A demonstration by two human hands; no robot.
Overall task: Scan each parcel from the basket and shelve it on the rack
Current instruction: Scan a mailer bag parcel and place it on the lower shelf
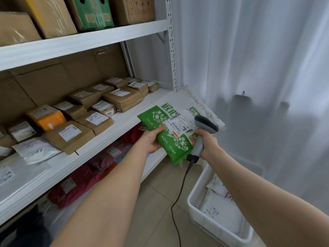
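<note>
Just right of the rack's middle shelf [135,114], the left hand [151,142] grips the green parcel [170,145], label [179,124] up and long side running near to far, while the right hand [207,145] grips the scanner [206,124] beside the label, so the left hand is nearer the shelf.

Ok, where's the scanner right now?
In the head view the scanner is right of centre, gripped by the right hand, right beside the green parcel, with the white basket on the floor below.

Left hand [151,139] holds green parcel [170,139]; right hand [207,144] grips scanner [204,132].
</note>
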